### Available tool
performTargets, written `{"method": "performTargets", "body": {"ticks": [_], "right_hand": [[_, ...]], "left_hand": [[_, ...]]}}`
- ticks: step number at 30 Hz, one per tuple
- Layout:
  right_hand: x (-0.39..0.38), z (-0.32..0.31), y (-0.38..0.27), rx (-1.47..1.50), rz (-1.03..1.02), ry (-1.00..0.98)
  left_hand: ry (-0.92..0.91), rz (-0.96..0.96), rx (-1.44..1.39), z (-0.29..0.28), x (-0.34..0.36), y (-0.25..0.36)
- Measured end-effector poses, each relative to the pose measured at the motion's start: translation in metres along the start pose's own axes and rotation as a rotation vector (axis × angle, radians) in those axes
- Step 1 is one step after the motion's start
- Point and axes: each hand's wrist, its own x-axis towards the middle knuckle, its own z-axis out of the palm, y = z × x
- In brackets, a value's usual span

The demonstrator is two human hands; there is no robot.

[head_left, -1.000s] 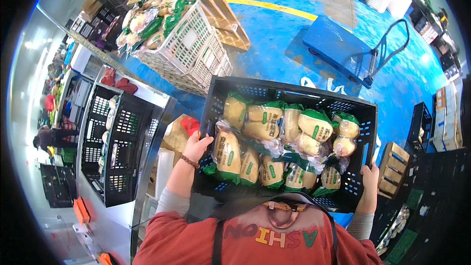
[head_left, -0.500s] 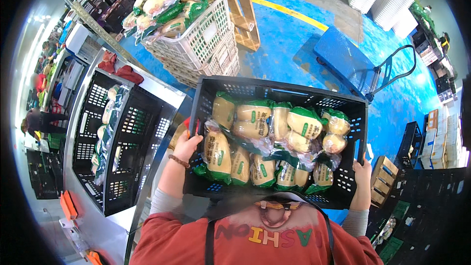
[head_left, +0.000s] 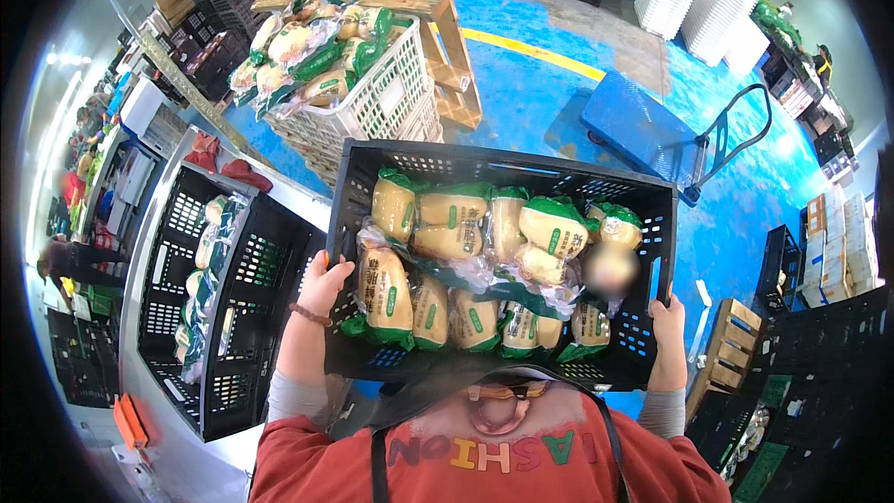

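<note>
I hold a black plastic crate (head_left: 447, 166) in front of my body, one hand at each short end. My left hand (head_left: 322, 287) is closed around its left end, the thumb up by the rim. At the right end, my right hand (head_left: 667, 324) grips the crate by the handle slot, fingers partly hidden behind the wall. Inside lie two rough rows of clear bags with green ends and labels; one bag (head_left: 384, 296) near the left shows thick, pale pieces that look like lotus root.
On a metal table (head_left: 166, 401) at left stands another black crate (head_left: 233, 317) with similar bags. Ahead, a stack of white crates (head_left: 372, 98) is heaped with bags beside a wooden pallet (head_left: 454, 65). A blue platform trolley (head_left: 643, 130) stands at right on the blue floor.
The held crate has shifted left with both hands, closer to the crate on the table. My view has shifted a little too. Both hands keep their grip.
</note>
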Motion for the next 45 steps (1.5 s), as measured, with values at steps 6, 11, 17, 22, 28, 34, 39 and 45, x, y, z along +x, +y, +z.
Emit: {"method": "performTargets", "body": {"ticks": [6,11,17,22,28,34,39,45], "right_hand": [[0.035,0.017,-0.013,-0.102,0.023,-0.071],[0.069,0.016,0.007,-0.242,0.088,-0.124],[0.093,0.015,-0.007,-0.222,0.153,-0.122],[0.129,0.019,-0.019,-0.113,0.137,-0.125],[0.219,0.066,-0.079,-0.18,0.004,-0.196],[0.351,0.171,-0.111,-0.335,-0.228,-0.31],[0.405,0.255,-0.151,-0.644,-0.257,-0.31],[0.376,0.272,-0.182,-0.796,-0.271,-0.199]], "left_hand": [[0.075,-0.087,-0.012,0.007,0.004,0.008],[0.081,-0.212,-0.009,0.028,0.018,-0.009],[0.031,-0.244,0.007,0.061,0.047,-0.022],[0.056,-0.26,-0.01,0.076,0.08,-0.016],[0.138,-0.251,-0.1,0.075,0.152,-0.017],[0.372,-0.294,-0.194,0.085,0.188,-0.073],[0.569,-0.404,-0.131,0.1,0.21,-0.109],[0.564,-0.376,-0.19,0.089,0.204,-0.124]]}}
